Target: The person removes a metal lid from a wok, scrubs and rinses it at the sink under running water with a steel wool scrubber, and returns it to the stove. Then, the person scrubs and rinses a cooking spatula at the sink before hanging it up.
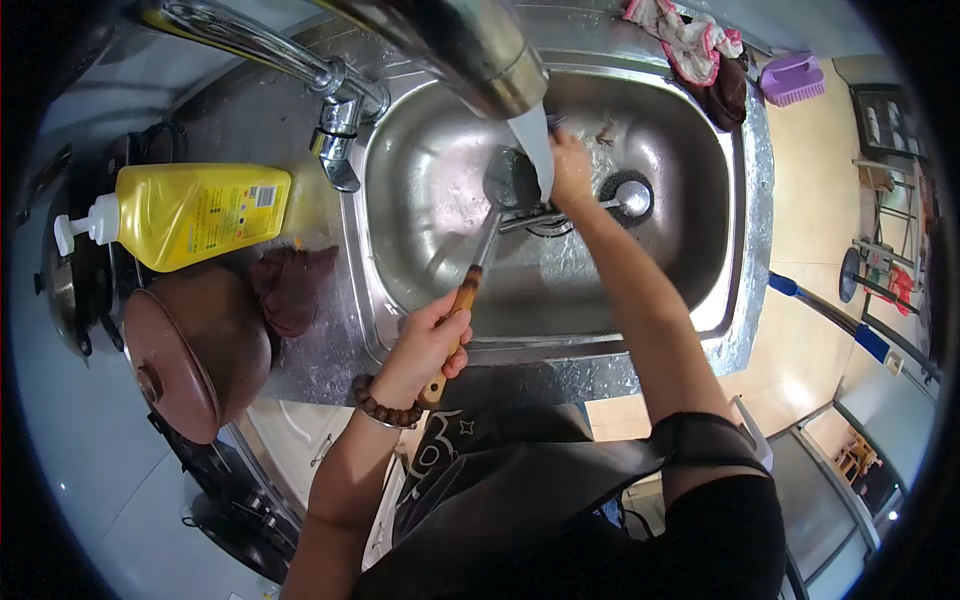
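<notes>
My left hand [430, 345] is wrapped round the wooden handle of a wok spatula [467, 290], its metal shaft and broad head reaching over the sink [420, 130]. Beside that head, at the falling water [533, 150], is my right hand [572, 172]. Its fingers are curled and partly hidden, with a small dark thing at their tips that I cannot make out. Under my right wrist a metal ladle [633, 198] lies in the basin, its round bowl against a dark round patch. The drain [550, 228] is partly covered by metal handles.
The wide faucet spout [470, 55] hangs over the basin, with a second tap [340, 140] to its left. On the left counter are a yellow soap bottle [205, 215], a brown lidded pot [200, 350] and a dark cloth [293, 290]. Rags [690, 45] and a purple brush [792, 78] lie upper right.
</notes>
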Available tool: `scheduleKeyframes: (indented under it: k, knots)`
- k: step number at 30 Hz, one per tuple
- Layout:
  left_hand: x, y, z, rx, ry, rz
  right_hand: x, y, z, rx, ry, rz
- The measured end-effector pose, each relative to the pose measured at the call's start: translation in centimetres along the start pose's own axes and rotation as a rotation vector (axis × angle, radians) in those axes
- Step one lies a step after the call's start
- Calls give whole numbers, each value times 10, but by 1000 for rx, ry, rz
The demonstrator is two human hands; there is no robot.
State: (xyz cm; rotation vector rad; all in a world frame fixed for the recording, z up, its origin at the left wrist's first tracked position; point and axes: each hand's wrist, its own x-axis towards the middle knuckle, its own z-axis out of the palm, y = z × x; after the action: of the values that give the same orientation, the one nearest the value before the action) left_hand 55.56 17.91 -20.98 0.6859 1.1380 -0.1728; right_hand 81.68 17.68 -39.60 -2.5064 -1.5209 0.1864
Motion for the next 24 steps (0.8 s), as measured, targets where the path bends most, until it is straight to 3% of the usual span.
scheduleKeyframes:
  k: [3, 7, 9, 11, 13, 19, 21, 22, 24]
  knots:
    - [9, 3, 1, 7, -45, -18, 0, -23, -5, 162, 157, -73]
    - [7, 12, 4, 30, -46, 1, -11, -40, 9, 334, -13, 44]
    - [11, 19, 8, 27, 3, -68, -41, -53, 11, 379, 21, -99]
    - [11, 16, 8, 7, -27, -42, -43, -33, 4, 444, -4, -112]
    - [10, 16, 8, -5, -44, -23, -29, -12, 7, 251, 33, -259]
    - [11, 20, 7, 3, -11, -5, -13, -14, -1, 76, 159, 19]
    - [12, 22, 8, 64, -12, 16, -30, -26, -12, 365, -88, 29]
    - [12, 25, 8, 64, -9, 15, -36, -37, -8, 362, -4, -166]
    - [15, 38, 12, 187, -44, 35, -43, -42, -8, 506, -41, -68]
